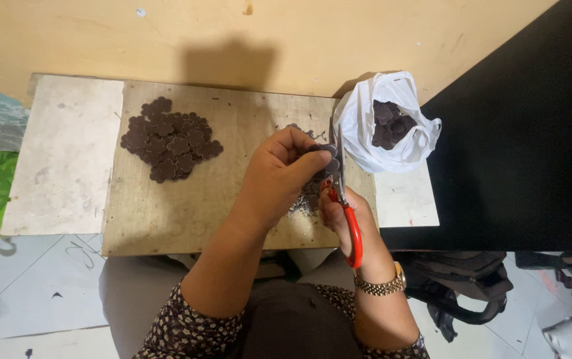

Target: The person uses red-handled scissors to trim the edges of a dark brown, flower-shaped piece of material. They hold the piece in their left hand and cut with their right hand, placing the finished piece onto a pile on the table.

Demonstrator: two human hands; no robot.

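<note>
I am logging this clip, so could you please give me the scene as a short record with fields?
Left hand: left hand pinches a dark flower-shaped piece
Right hand: right hand holds red-handled scissors, blades at the piece
Worktop: wooden board
Pile: dark flower-shaped pieces, left of the hands
Bag: white plastic bag with more dark pieces, at right
Scraps: small trimmings under the hands

Both sleeves (189, 329) are dark with a small pale floral print, pushed up the forearms. A gold link wristwatch (382, 284) circles the right wrist
</note>
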